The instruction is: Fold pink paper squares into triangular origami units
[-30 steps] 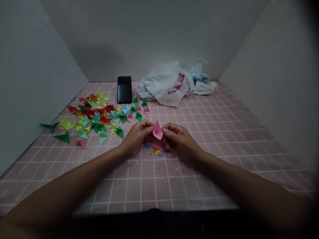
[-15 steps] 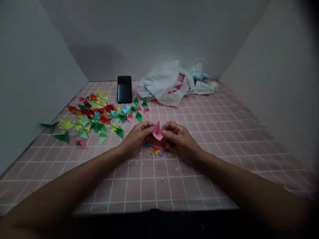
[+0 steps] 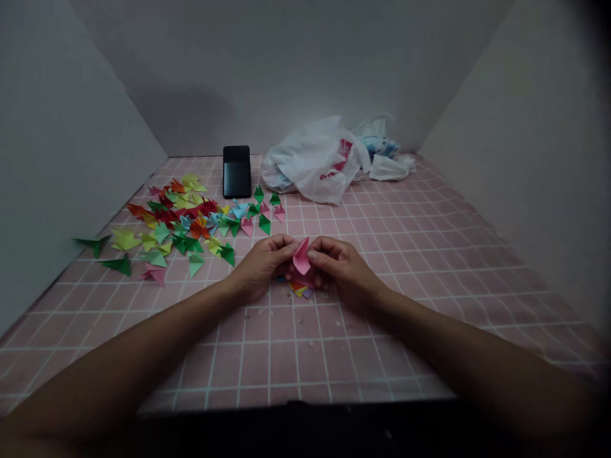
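Pink grid-lined mat (image 3: pixel 281 362) bearing folded paper triangles (image 3: pixel 181 222), coloured paper sheets (image 3: pixel 298 291), a black phone (image 3: pixel 237 172), a white plastic bag (image 3: pixel 310 165).

In the grip, the pink folded paper (image 3: pixel 301 257) is thin, smooth and matt, and just below it lies a small stack of coloured paper (image 3: pixel 299 291) with the same dull finish. The folded paper triangles (image 3: pixel 195 229) left of the grip look matt too. Beyond the grip, the black phone (image 3: pixel 237 172) has a glossy face, and the white plastic bag (image 3: pixel 310 166) is thin and crinkled. The pink gridded mat (image 3: pixel 382 331) beneath looks smooth and matt.
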Action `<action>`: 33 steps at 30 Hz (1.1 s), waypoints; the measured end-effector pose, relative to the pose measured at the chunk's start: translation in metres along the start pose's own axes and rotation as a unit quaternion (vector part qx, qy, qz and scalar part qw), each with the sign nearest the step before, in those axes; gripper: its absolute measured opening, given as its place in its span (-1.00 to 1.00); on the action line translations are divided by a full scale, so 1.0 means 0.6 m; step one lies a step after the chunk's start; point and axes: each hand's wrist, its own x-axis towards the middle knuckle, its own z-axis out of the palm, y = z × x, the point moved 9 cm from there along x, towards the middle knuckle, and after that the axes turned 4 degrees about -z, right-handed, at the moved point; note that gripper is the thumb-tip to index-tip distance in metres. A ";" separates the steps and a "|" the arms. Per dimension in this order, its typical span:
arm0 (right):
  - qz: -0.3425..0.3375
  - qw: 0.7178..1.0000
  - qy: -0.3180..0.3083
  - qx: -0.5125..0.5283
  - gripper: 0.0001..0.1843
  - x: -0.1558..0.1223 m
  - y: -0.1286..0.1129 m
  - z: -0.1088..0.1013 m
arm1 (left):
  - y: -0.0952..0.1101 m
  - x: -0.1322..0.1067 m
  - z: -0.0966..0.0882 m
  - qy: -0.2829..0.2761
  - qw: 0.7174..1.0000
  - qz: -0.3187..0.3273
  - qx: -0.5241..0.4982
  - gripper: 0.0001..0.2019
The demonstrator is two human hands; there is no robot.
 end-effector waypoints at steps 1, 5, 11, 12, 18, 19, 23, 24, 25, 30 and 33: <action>-0.002 1.000 -0.001 -0.003 -0.70 0.000 0.000 0.001 | 0.001 0.000 -0.001 0.003 1.000 0.004 0.008 -0.63; -0.009 1.000 0.007 -0.005 -0.71 -0.001 -0.002 0.000 | 0.003 -0.003 0.002 -0.003 1.000 0.011 0.024 -0.62; -0.012 1.000 -0.004 0.005 -0.71 0.002 0.004 0.001 | 0.009 -0.006 0.006 -0.005 0.999 0.027 0.040 -0.65; -0.013 1.000 -0.003 0.003 -0.71 0.003 0.005 0.000 | 0.013 -0.007 0.005 -0.001 0.998 0.040 0.039 -0.65; -0.018 1.000 0.018 -0.006 -0.71 0.005 0.003 -0.006 | 0.012 -0.009 0.010 -0.015 0.999 0.029 0.037 -0.73; -0.018 1.000 0.022 -0.006 -0.70 0.006 0.002 -0.007 | 0.010 -0.009 0.011 -0.021 0.999 0.020 0.031 -0.74; -0.018 0.999 0.035 -0.003 -0.69 0.007 0.002 -0.012 | 0.009 -0.011 0.018 -0.041 0.999 0.007 0.010 -0.74; -0.018 0.999 0.036 0.004 -0.68 0.007 0.003 -0.012 | 0.009 -0.011 0.020 -0.044 0.999 0.006 0.008 -0.73; -0.018 0.999 0.037 0.012 -0.68 0.007 0.004 -0.013 | 0.009 -0.012 0.021 -0.046 0.999 0.007 0.006 -0.72; -0.029 0.999 0.045 0.009 -0.64 0.006 0.003 -0.016 | 0.008 -0.011 0.018 -0.038 0.999 0.017 0.017 -0.66; -0.028 0.999 0.043 0.011 -0.64 0.005 0.004 -0.015 | 0.008 -0.010 0.017 -0.032 0.999 0.024 0.030 -0.68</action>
